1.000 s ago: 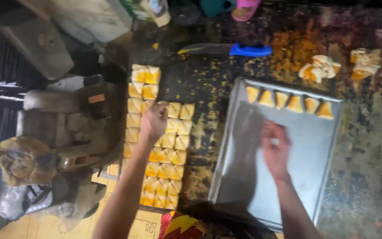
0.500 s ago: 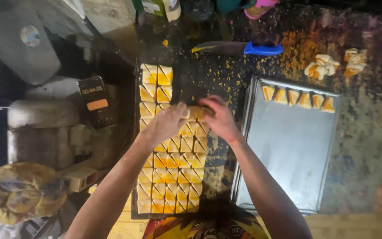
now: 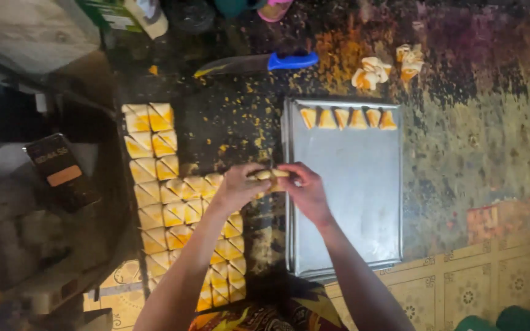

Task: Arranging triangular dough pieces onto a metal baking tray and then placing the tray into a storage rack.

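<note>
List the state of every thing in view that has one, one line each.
Left hand: grip closed on the dough piece.
Right hand: grip closed on it too.
Dough piece: held between both hands, off the table.
Baking tray: mostly bare, one row of folded pieces along its top edge.
Knife: lying flat, untouched.
Cut dough squares: laid flat in rows.

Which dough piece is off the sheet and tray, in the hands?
The dough piece pinched between the left hand and right hand, above the tray's left edge; the others lie flat in rows.

Dim, dark stained worktop (image 3: pixel 461 153), patterned yellow floor tiles (image 3: pixel 492 288) at lower right
</note>
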